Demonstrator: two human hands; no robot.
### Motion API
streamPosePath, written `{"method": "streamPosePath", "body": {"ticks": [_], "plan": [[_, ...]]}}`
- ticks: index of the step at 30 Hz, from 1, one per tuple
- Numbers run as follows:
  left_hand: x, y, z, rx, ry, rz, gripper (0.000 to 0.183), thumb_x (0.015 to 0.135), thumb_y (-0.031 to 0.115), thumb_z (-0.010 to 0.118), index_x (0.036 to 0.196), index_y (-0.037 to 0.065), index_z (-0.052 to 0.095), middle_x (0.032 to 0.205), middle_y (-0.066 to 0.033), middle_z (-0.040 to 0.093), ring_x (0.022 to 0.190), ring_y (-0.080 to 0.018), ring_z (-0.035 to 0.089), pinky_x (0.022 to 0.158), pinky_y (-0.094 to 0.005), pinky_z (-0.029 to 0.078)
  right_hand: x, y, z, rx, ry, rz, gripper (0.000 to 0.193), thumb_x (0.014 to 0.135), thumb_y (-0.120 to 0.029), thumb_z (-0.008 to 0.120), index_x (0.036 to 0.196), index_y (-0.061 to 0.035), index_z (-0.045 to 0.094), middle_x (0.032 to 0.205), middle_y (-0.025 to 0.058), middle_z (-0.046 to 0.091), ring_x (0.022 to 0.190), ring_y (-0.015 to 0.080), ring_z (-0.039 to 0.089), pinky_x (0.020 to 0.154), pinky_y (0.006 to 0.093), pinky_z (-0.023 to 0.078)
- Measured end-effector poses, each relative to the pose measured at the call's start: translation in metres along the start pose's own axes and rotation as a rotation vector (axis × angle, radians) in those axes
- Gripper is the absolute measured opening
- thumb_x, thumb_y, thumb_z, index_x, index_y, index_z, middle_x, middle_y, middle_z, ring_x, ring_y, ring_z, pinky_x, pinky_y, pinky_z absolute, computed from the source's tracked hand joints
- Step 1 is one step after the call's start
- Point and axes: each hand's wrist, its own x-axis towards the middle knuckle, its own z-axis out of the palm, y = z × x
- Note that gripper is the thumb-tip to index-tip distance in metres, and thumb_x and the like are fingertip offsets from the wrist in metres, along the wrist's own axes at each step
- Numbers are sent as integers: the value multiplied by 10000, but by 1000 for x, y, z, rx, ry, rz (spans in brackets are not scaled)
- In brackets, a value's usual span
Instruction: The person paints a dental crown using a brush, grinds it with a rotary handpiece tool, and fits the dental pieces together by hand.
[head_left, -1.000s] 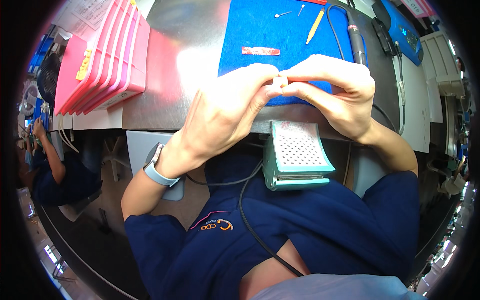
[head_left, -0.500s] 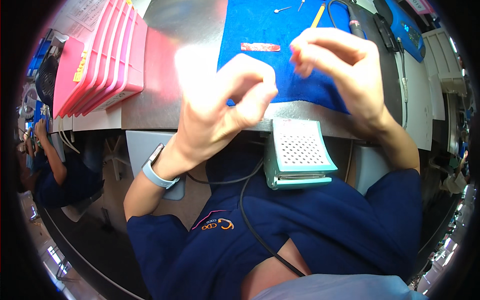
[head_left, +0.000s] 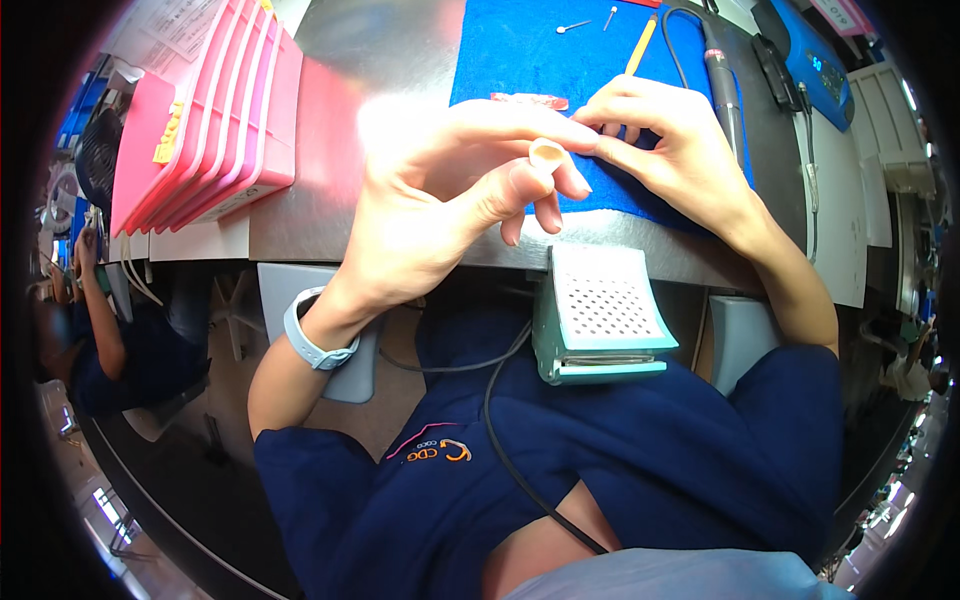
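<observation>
My left hand is raised over the near edge of the bench. A small pale, hollow piece, like a tooth crown, sits at the tip of its thumb, pinched against the fingers. My right hand comes in from the right over a blue cloth. Its fingers are curled together and meet the left index fingertip; whatever they may hold is hidden. Just behind the hands lies a crumpled red-and-silver strip. A yellow pencil is beyond my right fingers.
A pen-shaped handpiece with a cord lies right of the cloth, near a blue control unit. Small pins lie at the back. Pink racks stand left. A green box with a perforated top juts from the bench edge.
My hands have come together: the right moved down and left, and the left opened somewhat, bringing the pale piece into view. The head view has shifted slightly.
</observation>
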Motion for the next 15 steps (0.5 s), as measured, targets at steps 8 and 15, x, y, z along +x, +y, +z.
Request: {"method": "streamPosePath", "body": {"ticks": [8,15], "plan": [[-5,-1,3,123,119,-46,220,942,68,651,1157,33,684,1086,-131,705,773,-128,680,597,-209,510,1,-13,-5,-9,177,-102,154,871,-56,707,1017,-10,715,872,68,691,732,122,659,640,233,495],[-7,-1,13,378,213,-67,242,900,38,693,1139,8,677,1048,-108,731,888,-142,711,708,-245,576,-8,-38,-7,306,77,-141,302,784,92,732,1080,65,679,1008,153,677,848,168,659,737,268,521]]}}
